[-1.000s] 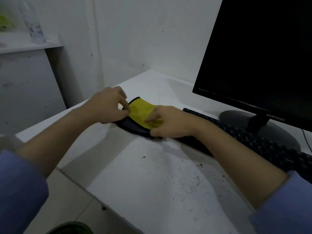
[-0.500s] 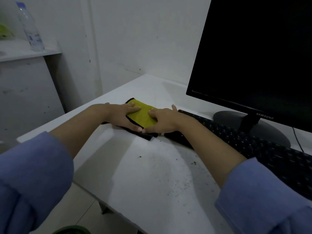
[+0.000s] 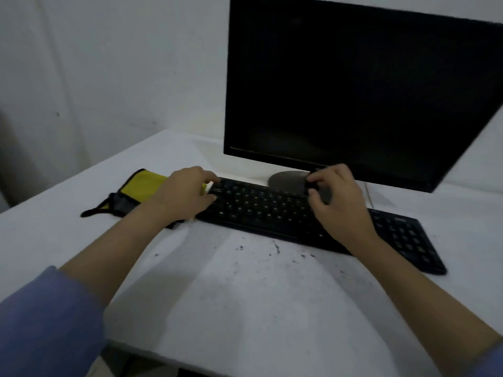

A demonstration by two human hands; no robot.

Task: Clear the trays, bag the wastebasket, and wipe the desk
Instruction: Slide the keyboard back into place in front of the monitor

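A white desk (image 3: 245,308) is seen from above, set against a pale wall (image 3: 122,63). A black keyboard (image 3: 272,210) lies across the desk, running from the centre towards the right edge. Behind it a black monitor (image 3: 353,85) stands on a round grey base (image 3: 288,179); the screen is dark.

The left hand (image 3: 185,194) is placed at the left end of the keyboard. The thumb and the fingers are closed around that end, with the fingers over the far edge and the thumb on the keys. The right hand (image 3: 337,202) is placed over the middle of the keyboard, with the fingers curled at its far edge, in front of the monitor base. Whether a firm grip is held there cannot be told. The two hands are well apart, one at the end and one at the middle of the keyboard.

A yellow cloth (image 3: 141,183) with a dark border is laid flat on the desk, just beside the left end of the keyboard and partly covered by the left wrist. One dark corner is turned outwards to the left.

Dark crumbs (image 3: 275,247) and specks are scattered on the desk surface in front of the keyboard, between the two forearms. Blue sleeves (image 3: 46,322) are pushed back on both arms.
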